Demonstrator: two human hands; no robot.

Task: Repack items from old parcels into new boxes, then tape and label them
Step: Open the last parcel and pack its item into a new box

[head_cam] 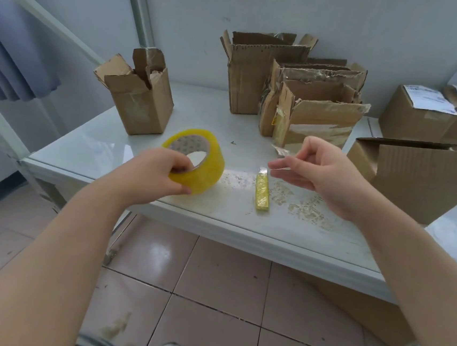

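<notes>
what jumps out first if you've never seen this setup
The yellow tape roll, gripped by the left hand near the front edge of the white table, catches the eye first. A short yellow strip lies on the table between it and the right hand. Behind them, torn-open cardboard boxes stand near the wall.

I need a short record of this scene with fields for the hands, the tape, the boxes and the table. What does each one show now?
left hand: its grip is on the yellow tape roll, fingers in the core
right hand: above the table, fingers pointing toward the roll; a pinch cannot be told
yellow strip: flat on the table, between the hands
table: white, glossy, tape residue near the front edge
torn box: upright, open, at the left
torn boxes: group at the back
labelled boxes: at the right
</notes>
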